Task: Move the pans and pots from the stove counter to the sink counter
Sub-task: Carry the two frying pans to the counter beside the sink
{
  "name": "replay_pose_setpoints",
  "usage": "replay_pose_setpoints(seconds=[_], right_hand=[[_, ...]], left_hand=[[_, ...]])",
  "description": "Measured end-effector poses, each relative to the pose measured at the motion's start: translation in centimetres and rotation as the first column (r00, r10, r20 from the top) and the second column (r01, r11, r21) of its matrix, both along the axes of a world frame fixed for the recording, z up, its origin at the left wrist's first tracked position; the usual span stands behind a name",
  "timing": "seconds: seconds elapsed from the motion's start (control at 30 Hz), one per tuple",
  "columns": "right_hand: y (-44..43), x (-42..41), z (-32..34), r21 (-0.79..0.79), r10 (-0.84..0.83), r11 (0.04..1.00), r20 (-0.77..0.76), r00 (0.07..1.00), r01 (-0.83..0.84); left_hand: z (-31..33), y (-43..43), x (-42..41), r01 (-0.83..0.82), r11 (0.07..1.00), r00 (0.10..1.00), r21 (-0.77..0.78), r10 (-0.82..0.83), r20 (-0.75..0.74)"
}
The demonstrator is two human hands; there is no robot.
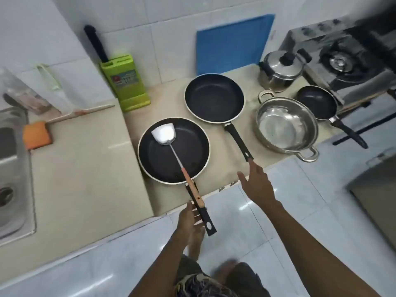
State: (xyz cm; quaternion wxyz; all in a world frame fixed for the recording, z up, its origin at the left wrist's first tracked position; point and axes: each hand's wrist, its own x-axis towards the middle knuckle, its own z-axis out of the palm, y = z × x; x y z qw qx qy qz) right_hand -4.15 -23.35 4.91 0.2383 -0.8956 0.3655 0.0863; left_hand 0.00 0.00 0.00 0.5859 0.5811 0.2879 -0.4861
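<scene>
Near frying pan (173,150), spatula (169,144) lying inside, is sitting at the stove counter (222,174) edge. Left hand (189,219) is reaching under its handle (203,213), fingers apart, not clamped. Right hand (258,185) is hovering open, fingertips just beside the second pan's handle (239,142). Advice: grip fully, lift level, keeping the spatula from sliding.

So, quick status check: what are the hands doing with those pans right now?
Left hand open under the near pan's handle. Right hand open, reaching for second pan's handle. Spatula loose in near pan, may slide. All cookware on stove counter.
</scene>
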Motion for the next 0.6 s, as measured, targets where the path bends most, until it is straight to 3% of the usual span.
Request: replay_pose_setpoints(seconds=[0.1,0.3,0.37,0.47,0.53,0.6], right_hand=[[-3.6,2.3,-1.9,-0.004,0.038,0.999,-0.042,0.998,-0.038],[-9.3,7.9,-5.2,0.341,-0.041,0.940,0.032,0.999,0.028],[-10.8,9.8,-5.9,0.552,-0.116,0.831,0.059,0.992,0.064],[-12.8,11.9,-6.7,0.819,-0.292,0.539,-0.037,0.956,0.196],[-13.8,12.5,-7.2,0.880,-0.303,0.416,-0.105,0.947,0.231],[-14.4,12.9,-7.7,0.899,-0.255,0.377,-0.129,0.958,0.221]], left_hand=[[-0.4,-1.5,0.9,-0.111,0.994,0.992,0.000,0.111,-0.057],[0.4,-3.6,0.8,-0.299,0.954,0.948,-0.004,0.296,-0.118],[0.4,-4.8,0.1,-0.409,0.911,0.904,-0.048,0.397,-0.160],[-0.5,-6.0,-1.0,-0.377,0.920,0.925,0.108,0.380,-0.007],[-1.1,-6.6,-1.4,-0.356,0.908,0.934,0.219,0.343,0.096],[-1.3,-7.4,-1.5,-0.364,0.885,0.930,0.291,0.331,0.158]])
